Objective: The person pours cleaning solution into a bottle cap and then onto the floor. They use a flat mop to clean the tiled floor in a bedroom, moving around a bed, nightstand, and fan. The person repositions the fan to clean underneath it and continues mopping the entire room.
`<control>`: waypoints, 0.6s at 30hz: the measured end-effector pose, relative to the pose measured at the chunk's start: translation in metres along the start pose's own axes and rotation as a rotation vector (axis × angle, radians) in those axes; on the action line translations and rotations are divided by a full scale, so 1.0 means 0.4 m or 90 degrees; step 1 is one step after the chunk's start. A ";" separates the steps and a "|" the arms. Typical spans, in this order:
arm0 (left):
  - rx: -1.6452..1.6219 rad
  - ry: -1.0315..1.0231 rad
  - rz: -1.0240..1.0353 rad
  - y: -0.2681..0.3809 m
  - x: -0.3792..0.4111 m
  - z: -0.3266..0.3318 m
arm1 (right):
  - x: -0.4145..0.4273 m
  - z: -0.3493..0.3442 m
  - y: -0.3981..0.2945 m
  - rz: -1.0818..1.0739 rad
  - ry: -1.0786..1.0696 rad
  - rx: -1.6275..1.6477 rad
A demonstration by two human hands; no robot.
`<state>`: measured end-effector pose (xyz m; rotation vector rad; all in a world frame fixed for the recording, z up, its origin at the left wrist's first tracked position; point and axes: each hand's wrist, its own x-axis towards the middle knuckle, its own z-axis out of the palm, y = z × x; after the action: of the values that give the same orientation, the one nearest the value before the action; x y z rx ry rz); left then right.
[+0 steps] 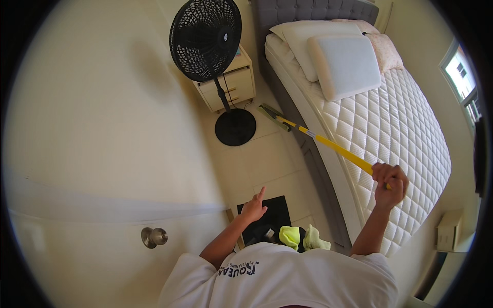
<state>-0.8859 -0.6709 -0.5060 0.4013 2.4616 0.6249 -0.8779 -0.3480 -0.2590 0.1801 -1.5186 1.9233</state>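
My right hand [389,184] grips the end of a yellow mop handle [342,151] above the mattress. The handle slants down to a flat mop head [274,117] with a green pad, which rests on the tiled floor [265,156] between the fan base and the bed frame. My left hand [254,208] holds nothing; its index finger points forward and the other fingers look partly curled. Beneath that hand, a black mat [275,211] lies on the floor. Yellow-green cloths [289,235] show at my waist, partly hidden by my shirt.
A black pedestal fan [235,127] stands before a cream nightstand [243,84]. To the right is a bed with a quilted mattress [389,127], pillows [344,65] and a grey upholstered frame [308,154]. A door knob [154,237] juts out at left. A cable trails behind the fan.
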 end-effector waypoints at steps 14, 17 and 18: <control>-0.058 0.267 0.220 0.366 0.427 -0.091 | -0.027 -0.003 0.054 -0.004 -0.306 -0.006; -0.046 0.342 0.265 0.386 0.480 -0.052 | -0.058 -0.002 -0.030 0.001 -0.234 0.022; -0.046 0.301 0.279 0.401 0.487 -0.032 | -0.072 -0.016 -0.055 -0.009 -0.213 0.014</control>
<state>-1.0256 -0.4605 -0.5013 0.8620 2.7992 1.0901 -0.8413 -0.3519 -0.2575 0.5439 -1.7019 1.9715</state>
